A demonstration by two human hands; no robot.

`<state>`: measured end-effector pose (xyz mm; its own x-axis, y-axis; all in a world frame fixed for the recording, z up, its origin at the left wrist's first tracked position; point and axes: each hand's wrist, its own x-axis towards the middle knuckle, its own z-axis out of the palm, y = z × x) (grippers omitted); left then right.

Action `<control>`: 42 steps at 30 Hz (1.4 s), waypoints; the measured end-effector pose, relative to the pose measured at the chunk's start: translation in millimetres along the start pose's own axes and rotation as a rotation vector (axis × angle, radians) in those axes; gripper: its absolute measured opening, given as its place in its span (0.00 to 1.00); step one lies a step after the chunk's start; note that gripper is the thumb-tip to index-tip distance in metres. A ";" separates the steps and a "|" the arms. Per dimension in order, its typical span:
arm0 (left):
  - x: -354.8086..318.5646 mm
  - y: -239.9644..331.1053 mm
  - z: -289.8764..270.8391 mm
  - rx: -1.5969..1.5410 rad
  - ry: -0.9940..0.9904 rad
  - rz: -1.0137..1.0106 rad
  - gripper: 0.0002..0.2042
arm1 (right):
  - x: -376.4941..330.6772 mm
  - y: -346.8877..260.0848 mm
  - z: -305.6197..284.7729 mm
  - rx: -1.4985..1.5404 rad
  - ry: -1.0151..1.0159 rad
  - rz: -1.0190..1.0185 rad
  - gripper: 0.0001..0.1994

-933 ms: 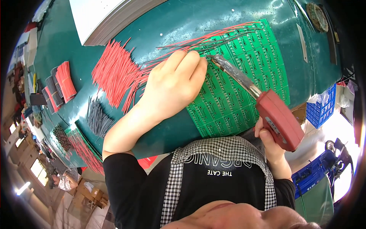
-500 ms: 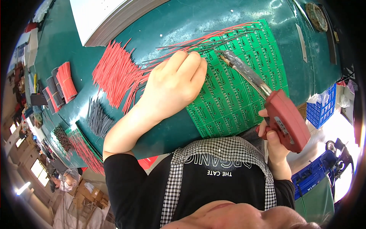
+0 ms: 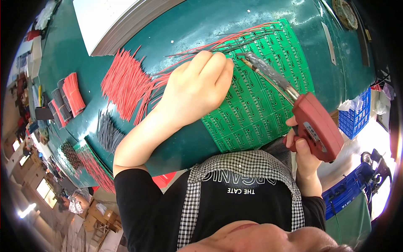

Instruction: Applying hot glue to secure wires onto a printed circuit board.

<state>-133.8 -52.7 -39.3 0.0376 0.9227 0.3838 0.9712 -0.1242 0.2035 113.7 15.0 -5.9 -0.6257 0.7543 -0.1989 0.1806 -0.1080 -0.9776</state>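
Observation:
My right hand (image 3: 304,151) is wrapped around the handle of a red soldering gun (image 3: 318,126). Its long metal barrel points up and left, and the tip (image 3: 242,59) is over a green circuit board panel (image 3: 264,101). My left hand (image 3: 197,88) is closed, knuckles up, at the panel's left edge near that tip; its fingertips and whatever they pinch are hidden. Red wires (image 3: 161,82) run from a red wire pile (image 3: 126,82) toward and under this hand. Beyond it, several red and black wires (image 3: 247,35) lie across the panel's far edge.
Left of the panel lie loose black wires (image 3: 108,132), bundled wires (image 3: 72,92) and a wired board (image 3: 94,161). A white stack of sheets (image 3: 113,25) stands at the back. A metal strip (image 3: 329,43) and a round dish (image 3: 345,14) are far right; a blue crate (image 3: 354,115) stands beyond the table.
My left hand has shifted slightly right and now covers a bit more of the panel's edge. The soldering gun stays almost in place, its tip still beside that hand.

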 end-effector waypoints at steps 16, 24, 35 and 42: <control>-0.4 -2.1 2.4 -0.009 -0.013 0.000 0.13 | -5.5 6.9 -9.7 -0.011 -0.053 0.095 0.34; -0.4 -1.6 3.7 -0.013 -0.019 0.001 0.12 | -2.7 -0.2 -3.2 0.103 0.022 0.073 0.32; -3.7 -13.4 9.9 0.089 -0.012 0.043 0.13 | 52.5 19.5 -78.8 0.678 0.030 -0.059 0.31; -12.6 -25.8 15.7 0.110 0.018 0.090 0.13 | 46.3 53.8 -68.7 0.964 -0.124 0.138 0.31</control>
<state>-155.6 -55.4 -63.5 0.1227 0.9028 0.4121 0.9839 -0.1649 0.0683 146.6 88.6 -63.0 -0.7308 0.6279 -0.2678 -0.4043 -0.7143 -0.5713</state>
